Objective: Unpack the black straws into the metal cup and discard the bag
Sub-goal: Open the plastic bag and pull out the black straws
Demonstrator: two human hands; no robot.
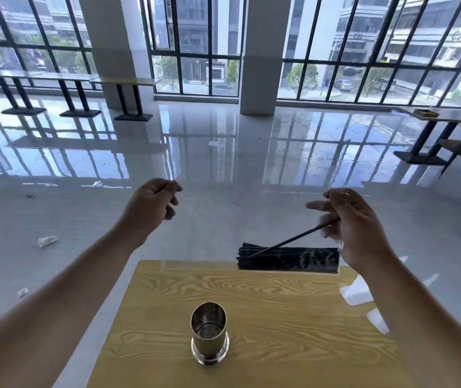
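Barely begun. One straw [293, 242] is pinched in the right hand [355, 228], its tip pointed down at the bag [288, 260], which is laid full at the far right edge of the table [279, 303]. The left hand [151, 203] is raised, fingers curled, nothing seen in them. The cup [209, 331], near centre, is seen empty. Nearly all transfer and the discarding remain.

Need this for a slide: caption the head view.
Right hand holds one black straw angled down toward the bagged bundle; the metal cup stands empty.
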